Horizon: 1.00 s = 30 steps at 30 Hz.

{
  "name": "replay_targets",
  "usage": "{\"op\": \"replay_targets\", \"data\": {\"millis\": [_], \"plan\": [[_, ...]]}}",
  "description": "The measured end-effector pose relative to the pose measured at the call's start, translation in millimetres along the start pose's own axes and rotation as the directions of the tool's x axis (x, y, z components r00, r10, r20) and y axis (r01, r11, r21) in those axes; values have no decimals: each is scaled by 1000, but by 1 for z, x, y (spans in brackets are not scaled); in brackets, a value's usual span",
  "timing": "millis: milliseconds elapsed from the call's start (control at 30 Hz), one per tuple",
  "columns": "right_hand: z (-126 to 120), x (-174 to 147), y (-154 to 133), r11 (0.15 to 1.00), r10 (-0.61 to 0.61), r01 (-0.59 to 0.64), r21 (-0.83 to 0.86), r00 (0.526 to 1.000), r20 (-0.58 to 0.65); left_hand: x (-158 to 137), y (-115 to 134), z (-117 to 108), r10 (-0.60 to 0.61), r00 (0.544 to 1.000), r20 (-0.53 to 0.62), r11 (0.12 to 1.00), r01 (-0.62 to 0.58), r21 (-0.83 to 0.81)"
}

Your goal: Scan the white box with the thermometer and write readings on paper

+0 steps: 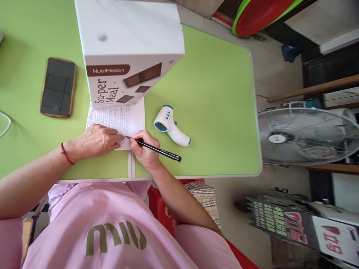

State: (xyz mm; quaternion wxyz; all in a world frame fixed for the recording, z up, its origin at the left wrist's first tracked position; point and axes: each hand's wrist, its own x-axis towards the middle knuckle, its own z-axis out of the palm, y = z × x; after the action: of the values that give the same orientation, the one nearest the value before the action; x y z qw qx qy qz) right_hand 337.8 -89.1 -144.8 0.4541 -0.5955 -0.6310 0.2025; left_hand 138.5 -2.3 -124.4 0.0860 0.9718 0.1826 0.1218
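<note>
A black pen (158,149) is pinched in my right hand (145,147), its tip on a sheet of paper (137,121) covered with rows of small handwriting. My left hand (98,140) lies on the lower part of the paper, fingers resting just left of the pen tip and holding nothing. A tall white box (129,30) labelled "NutriMotion Su-per Meal" stands behind my hands and hides the paper's top. To the right of the pen lies a white and blue infrared thermometer (171,125).
A smartphone (58,87) in a brown-edged case lies at the left on the green table (215,101). A white cable (7,123) loops at the left edge. Beyond the table's right edge are a fan (303,136) and a printed sign (294,228).
</note>
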Motion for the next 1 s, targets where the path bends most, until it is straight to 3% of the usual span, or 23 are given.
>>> {"op": "replay_targets", "data": {"millis": [200, 600, 1000], "plan": [[1, 1, 3, 995, -99, 100, 4, 995, -31, 0, 0, -2, -2, 1000, 1, 1000, 2, 10], [1, 2, 3, 991, -136, 135, -13, 989, -52, 0, 0, -1, -1, 1000, -14, 1000, 1, 20], [2, 0, 6, 995, -87, 84, -52, 995, -57, 0, 0, -1, 35, 999, -1, 998, -35, 54]]}}
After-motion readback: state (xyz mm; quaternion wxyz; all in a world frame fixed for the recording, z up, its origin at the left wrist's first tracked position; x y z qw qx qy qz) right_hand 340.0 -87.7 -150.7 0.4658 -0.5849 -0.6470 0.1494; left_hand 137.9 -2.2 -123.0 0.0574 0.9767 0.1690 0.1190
